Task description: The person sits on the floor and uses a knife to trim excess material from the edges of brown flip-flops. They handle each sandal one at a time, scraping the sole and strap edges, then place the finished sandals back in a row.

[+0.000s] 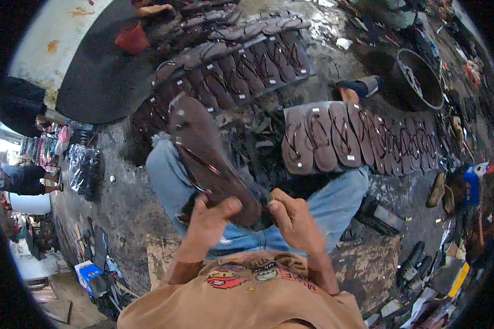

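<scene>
A brown flip-flop (200,134) with dark shiny straps stands tilted in front of me, its far end up and to the left. My left hand (217,214) grips its near end, thumb across the top and fingers hidden underneath. Just right of that end, my right hand (291,216) is closed in a pinch beside the edge. What it pinches is too small and dark to make out. Between my knees lies a heap of dark, strap-like pieces (263,145).
Rows of brown flip-flops (244,77) lie ahead, and another row (332,137) lies beyond my right knee. A round basin (417,82) stands far right. A red container (132,38) rests on a dark sheet (101,77). Another person's arm (155,10) shows at the top.
</scene>
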`<state>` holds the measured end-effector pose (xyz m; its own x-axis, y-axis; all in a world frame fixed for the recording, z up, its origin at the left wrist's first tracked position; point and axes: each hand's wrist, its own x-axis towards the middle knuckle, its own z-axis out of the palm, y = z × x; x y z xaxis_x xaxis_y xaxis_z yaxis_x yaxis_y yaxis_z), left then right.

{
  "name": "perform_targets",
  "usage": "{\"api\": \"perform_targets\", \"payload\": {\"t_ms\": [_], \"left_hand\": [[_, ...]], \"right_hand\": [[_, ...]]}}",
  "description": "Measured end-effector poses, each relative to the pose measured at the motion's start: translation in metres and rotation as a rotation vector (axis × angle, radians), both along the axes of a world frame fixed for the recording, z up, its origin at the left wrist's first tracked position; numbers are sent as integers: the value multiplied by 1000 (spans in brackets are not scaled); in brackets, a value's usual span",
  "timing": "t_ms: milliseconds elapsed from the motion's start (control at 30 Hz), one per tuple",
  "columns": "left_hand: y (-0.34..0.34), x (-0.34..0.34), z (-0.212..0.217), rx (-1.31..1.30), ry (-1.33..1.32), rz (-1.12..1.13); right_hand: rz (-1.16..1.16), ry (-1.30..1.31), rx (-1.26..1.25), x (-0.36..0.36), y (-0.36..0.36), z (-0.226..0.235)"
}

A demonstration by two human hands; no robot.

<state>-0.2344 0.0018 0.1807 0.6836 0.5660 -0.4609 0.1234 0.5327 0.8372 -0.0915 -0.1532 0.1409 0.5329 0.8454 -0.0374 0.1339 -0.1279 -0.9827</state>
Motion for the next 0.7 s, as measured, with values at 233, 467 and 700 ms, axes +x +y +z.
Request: {"api": "perform_targets", "payload": {"t_ms": [233,467,700], "left_hand": [[151,146,40,-4,-455,18],[56,180,-270,133,501,28],[-41,197,-160,513,224,-49]], "right_hand": [[-831,530,-19,19,-76,-45],[-978,754,250,12,-74,-47],[-1066,610,140,4,-91,-71]]}}
